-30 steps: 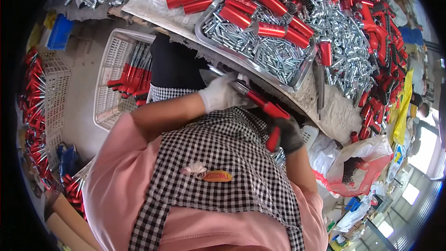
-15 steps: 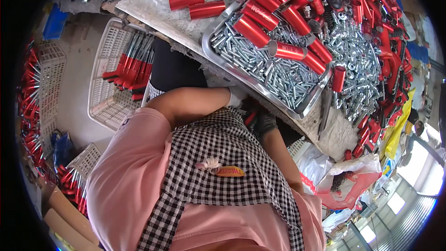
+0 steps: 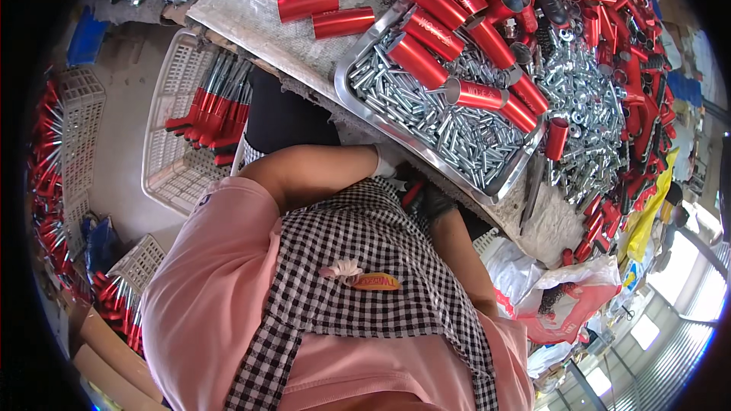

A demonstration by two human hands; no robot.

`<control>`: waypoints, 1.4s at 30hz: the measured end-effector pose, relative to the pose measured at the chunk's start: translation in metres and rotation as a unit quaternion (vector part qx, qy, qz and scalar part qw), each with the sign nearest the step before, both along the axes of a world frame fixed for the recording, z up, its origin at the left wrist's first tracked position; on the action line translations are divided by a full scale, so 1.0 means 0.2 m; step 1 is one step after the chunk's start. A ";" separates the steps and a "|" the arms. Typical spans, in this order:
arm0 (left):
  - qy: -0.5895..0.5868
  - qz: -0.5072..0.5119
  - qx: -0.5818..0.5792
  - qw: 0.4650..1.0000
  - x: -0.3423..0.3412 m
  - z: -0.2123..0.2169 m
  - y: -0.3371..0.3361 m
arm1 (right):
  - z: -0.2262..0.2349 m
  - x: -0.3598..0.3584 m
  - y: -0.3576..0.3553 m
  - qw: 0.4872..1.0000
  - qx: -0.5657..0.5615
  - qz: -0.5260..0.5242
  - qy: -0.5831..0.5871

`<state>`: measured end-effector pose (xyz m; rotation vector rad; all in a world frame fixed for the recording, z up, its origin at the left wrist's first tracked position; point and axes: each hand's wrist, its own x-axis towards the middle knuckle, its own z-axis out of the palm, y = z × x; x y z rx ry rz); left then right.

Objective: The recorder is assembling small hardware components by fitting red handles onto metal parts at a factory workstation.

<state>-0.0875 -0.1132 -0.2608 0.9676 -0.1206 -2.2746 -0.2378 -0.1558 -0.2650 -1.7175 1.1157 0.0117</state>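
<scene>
Fingers mostly hidden on both sides; can't tell how open or clenched. Red-handled tool [image 3: 413, 195]: only a short red bit shows near the table [image 3: 263, 29] edge, right against my right hand [image 3: 436, 204], dark glove. My left hand [image 3: 387, 160], white glove, is just beside it; can't see what it touches. Versus 1 s ago: tool and both gloves were in plain view, now largely out of sight. Beyond: metal tray [image 3: 342, 84], silver pins [image 3: 464, 144], red tubes [image 3: 417, 61] on top. To my left: white basket [image 3: 164, 99] holding red-handled pieces [image 3: 209, 122].
</scene>
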 end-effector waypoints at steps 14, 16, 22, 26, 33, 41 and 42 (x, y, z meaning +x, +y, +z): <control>-0.230 -0.219 -0.147 0.937 0.22 0.35 0.02 | 0.95 0.62 -0.27 0.889 -0.308 0.212 0.264; -0.261 -0.244 -0.171 0.918 0.06 0.40 -0.07 | 0.94 0.64 -0.37 0.901 -0.289 0.205 0.248; -0.314 -0.285 -0.200 0.883 0.15 0.42 -0.11 | 0.88 0.59 -0.43 0.926 -0.197 0.242 0.212; -0.344 -0.310 -0.221 0.859 0.11 0.44 -0.01 | 0.83 0.56 -0.39 0.935 -0.134 0.267 0.192; -0.416 -0.344 -0.261 0.801 0.20 0.54 0.09 | 0.80 0.55 -0.39 0.940 -0.043 0.307 0.144; -0.458 -0.416 -0.307 0.723 0.20 0.63 0.09 | 0.68 0.34 -0.19 0.940 0.097 0.314 0.097; -0.461 -0.427 -0.322 0.708 0.19 0.64 0.08 | 0.67 0.30 -0.17 0.941 0.110 0.305 0.093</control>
